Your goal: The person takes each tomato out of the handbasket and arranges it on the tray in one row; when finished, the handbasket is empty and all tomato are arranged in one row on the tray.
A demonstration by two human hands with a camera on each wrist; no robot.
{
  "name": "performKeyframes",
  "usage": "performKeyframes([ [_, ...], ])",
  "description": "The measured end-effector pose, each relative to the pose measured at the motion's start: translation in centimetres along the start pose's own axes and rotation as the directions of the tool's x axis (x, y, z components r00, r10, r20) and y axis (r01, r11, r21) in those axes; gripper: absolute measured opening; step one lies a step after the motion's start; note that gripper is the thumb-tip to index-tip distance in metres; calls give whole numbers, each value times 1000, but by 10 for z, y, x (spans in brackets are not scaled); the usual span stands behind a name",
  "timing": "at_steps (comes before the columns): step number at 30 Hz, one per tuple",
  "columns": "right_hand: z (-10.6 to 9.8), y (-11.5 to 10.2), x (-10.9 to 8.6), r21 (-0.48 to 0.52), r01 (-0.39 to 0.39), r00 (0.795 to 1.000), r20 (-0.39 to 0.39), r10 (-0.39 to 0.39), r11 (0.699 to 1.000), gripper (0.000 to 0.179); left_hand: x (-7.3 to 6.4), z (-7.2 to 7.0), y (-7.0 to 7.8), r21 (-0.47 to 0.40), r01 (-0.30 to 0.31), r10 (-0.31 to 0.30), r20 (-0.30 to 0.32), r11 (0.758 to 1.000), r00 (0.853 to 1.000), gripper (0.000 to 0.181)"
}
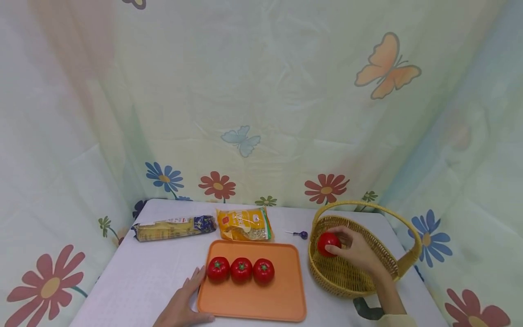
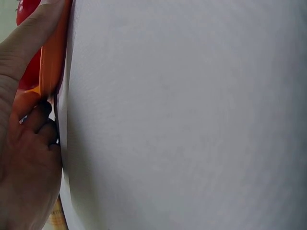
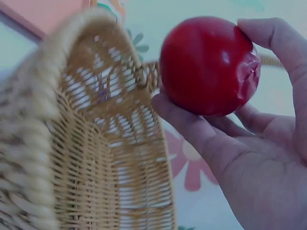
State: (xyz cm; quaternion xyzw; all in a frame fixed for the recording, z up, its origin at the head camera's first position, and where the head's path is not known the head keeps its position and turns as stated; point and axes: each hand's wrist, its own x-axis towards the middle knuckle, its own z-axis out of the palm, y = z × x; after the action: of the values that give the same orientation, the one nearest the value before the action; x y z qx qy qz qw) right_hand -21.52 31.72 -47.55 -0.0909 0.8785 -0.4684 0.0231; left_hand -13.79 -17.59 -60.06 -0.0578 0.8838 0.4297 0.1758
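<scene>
My right hand (image 1: pixel 359 250) holds a red tomato (image 1: pixel 328 244) between thumb and fingers over the wicker basket (image 1: pixel 345 290). In the right wrist view the tomato (image 3: pixel 206 67) is gripped at its sides, above the basket's inside wall (image 3: pixel 139 158). Three more tomatoes, the middle one (image 1: pixel 241 270) among them, sit in a row on the orange tray (image 1: pixel 282 299). My left hand (image 1: pixel 184 303) rests at the tray's front left corner, fingers stretched along the left side and thumb along the front edge. The left wrist view shows that hand (image 2: pixel 29 163) against the tray's rim (image 2: pixel 53 62).
Behind the tray lie a yellow bag (image 1: pixel 244 224) and a long pack of what looks like noodles (image 1: pixel 173 228). A purple lollipop (image 1: pixel 303 235) lies between bag and basket. The basket's tall handle (image 1: pixel 414 245) arches over it. A flowered curtain (image 1: pixel 261 100) encloses the white table.
</scene>
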Motion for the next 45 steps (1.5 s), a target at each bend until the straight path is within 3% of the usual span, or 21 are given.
performKeyframes([
  [8, 31, -19, -17, 173, 47, 992, 105, -66, 984, 56, -2, -2, -2, -7, -15, 15, 7, 1000, 1000, 137],
  [13, 57, -24, -18, 180, 56, 988, 132, -81, 982, 55, -3, -2, 0, -2, -29, 29, 6, 1000, 1000, 139],
  [19, 87, -24, -17, 86, 46, 994, 94, -54, 995, 56, 0, -1, -1, -1, -19, 19, 5, 1000, 1000, 139],
  [25, 108, -19, -18, -36, 54, 995, 80, -51, 998, 71, 0, -1, -2, 8, -24, 24, 0, 1000, 1000, 139],
  [31, 124, -17, -16, -84, 16, 998, 54, -12, 996, 65, -1, -2, -2, 7, -35, 35, -4, 999, 999, 140],
  [41, 148, 1, -18, -174, 118, 993, 35, -113, 978, 62, -1, -1, -1, 14, -48, 48, -4, 999, 999, 140],
  [45, 154, 10, -17, -160, 130, 991, 0, -132, 979, 73, -1, -2, -2, 16, -52, 52, -4, 999, 999, 140],
])
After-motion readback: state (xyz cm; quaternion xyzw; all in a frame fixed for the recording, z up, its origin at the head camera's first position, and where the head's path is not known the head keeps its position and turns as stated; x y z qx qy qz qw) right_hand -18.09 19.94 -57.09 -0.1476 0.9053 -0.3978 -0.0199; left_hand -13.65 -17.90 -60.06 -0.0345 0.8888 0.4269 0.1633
